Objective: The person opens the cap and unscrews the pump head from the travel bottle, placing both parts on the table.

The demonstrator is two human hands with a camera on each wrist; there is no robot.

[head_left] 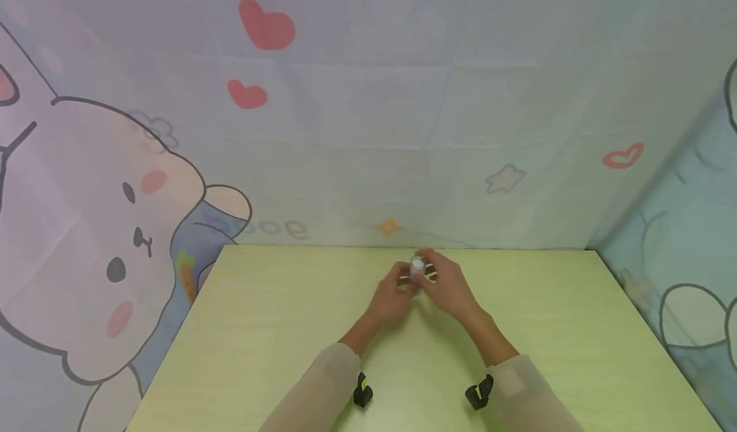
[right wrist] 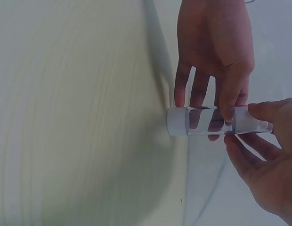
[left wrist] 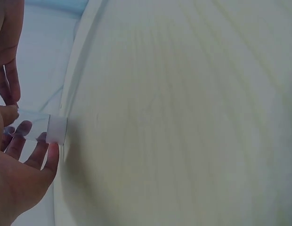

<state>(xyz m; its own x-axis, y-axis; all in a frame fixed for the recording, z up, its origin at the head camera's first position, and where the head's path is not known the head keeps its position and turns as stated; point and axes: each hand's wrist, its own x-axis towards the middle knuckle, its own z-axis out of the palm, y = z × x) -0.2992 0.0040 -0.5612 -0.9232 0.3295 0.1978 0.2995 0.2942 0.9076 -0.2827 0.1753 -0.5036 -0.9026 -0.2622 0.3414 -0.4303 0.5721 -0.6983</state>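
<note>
Both hands meet at a slim clear cylindrical bottle [head_left: 417, 270] near the table's far edge. It stands upright, with a white base [right wrist: 176, 121] at its lower end and a white section [right wrist: 244, 118] under a clear top. My left hand [head_left: 393, 299] grips the clear body, its fingers and thumb round it in the right wrist view. My right hand [head_left: 451, 286] pinches the upper end between thumb and fingers. In the left wrist view the bottle's top is hidden behind the fingers. Whether the base touches the table cannot be told.
The pale yellow-green table [head_left: 276, 329] spreads beneath both forearms. A fabric backdrop [head_left: 368, 112] with hearts and a cartoon rabbit rises behind its far edge. More printed fabric [head_left: 685, 227] hangs on the right. Black straps [head_left: 363, 391] sit at both sleeve cuffs.
</note>
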